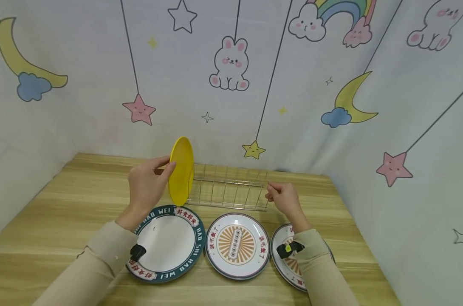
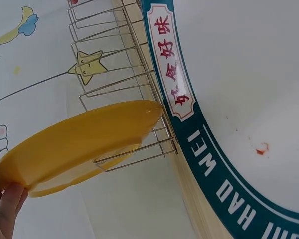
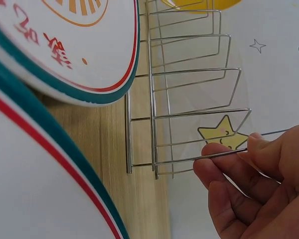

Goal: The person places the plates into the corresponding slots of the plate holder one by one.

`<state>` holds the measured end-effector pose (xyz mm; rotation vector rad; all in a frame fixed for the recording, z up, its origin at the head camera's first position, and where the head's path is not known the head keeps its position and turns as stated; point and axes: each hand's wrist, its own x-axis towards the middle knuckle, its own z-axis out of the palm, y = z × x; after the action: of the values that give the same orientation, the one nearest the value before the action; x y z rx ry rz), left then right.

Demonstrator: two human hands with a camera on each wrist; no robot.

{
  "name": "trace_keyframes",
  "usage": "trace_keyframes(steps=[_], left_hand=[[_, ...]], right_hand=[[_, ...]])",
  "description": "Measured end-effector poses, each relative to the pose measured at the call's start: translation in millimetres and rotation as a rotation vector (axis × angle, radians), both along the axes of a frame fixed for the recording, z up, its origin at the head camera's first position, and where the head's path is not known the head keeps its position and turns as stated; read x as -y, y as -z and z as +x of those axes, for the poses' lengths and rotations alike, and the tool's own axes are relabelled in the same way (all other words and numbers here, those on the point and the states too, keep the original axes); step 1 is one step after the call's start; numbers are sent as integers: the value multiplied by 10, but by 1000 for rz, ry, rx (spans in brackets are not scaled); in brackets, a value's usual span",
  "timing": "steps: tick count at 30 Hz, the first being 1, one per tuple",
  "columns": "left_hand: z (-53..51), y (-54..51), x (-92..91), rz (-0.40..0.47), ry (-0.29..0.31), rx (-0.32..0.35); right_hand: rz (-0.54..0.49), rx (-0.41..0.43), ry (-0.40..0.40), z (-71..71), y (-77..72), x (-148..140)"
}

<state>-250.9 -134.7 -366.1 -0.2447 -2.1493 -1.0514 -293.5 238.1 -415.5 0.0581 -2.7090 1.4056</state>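
A yellow plate (image 1: pixel 181 172) stands on edge in the left end slot of a wire dish rack (image 1: pixel 231 192). My left hand (image 1: pixel 149 180) pinches the plate's outer rim between thumb and fingers. In the left wrist view the yellow plate (image 2: pixel 84 144) sits between the wire dividers, its lower edge by the rack's base. My right hand (image 1: pixel 286 200) pinches the end wire of the rack at the opposite side. The right wrist view shows the thumb and fingers of this hand (image 3: pixel 254 184) around that wire of the rack (image 3: pixel 199 114).
In front of the rack lie a large green-rimmed plate (image 1: pixel 166 246), a white plate with an orange ray pattern (image 1: pixel 254 259), and a similar plate (image 1: pixel 279 272) partly under my right forearm. The wooden table (image 1: pixel 59 204) meets a patterned curtain (image 1: pixel 201 76) behind.
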Motion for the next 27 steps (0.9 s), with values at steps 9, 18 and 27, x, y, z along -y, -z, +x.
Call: trace_keyframes(steps=[9, 18, 27], left_hand=[[-32, 128, 12, 4, 44, 50], [14, 153, 34, -18, 48, 99], [172, 241, 160, -89, 30, 166]], right_hand=[[-11, -12, 7, -20, 33, 34], [-39, -22, 3, -43, 54, 53], [-37, -6, 12, -23, 25, 48]])
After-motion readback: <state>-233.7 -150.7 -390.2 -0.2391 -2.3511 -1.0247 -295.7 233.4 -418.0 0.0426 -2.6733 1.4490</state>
